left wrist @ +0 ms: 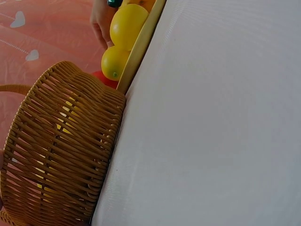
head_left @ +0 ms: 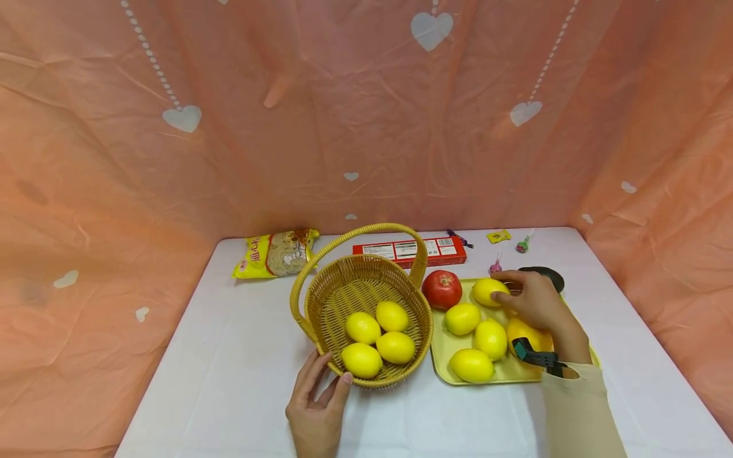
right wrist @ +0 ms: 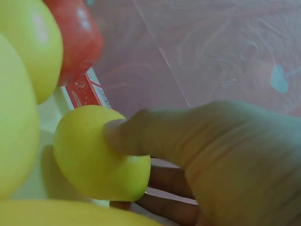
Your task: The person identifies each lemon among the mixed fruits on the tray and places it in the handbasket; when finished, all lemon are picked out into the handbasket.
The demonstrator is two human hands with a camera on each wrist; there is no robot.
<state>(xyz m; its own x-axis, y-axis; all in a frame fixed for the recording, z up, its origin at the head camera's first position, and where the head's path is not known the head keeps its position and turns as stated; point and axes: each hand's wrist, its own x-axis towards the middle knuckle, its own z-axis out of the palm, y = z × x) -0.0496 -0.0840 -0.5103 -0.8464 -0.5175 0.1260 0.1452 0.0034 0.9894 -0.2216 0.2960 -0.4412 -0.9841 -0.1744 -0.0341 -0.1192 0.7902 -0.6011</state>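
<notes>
Lowest in frame, our left hand (head_left: 316, 407) rests relaxed against the woven yellow wicker basket (head_left: 366, 299); right of centre, our right hand (head_left: 535, 302) grips a smooth yellow lemon (head_left: 488, 291) on the pale yellow tray (head_left: 442, 356).

The wicker basket (left wrist: 61, 150) took up the whole lower left, seen from the side and tipped by the camera angle, with bits of yellow showing through the gaps in the weave. A strip of its handle (left wrist: 11, 88) poked in at the left edge. The white tabletop (left wrist: 211, 132) filled pretty much everything to the right. Just past the basket ran the rim of a pale yellow tray (left wrist: 141, 44), with two lemons (left wrist: 127, 24) stacked up against it and a sliver of something red (left wrist: 106, 80) below them. A hand (left wrist: 99, 21) sat right at the upper lemon, fingers touching it. Pink cloth with white hearts (left wrist: 19, 19) was behind.
</notes>
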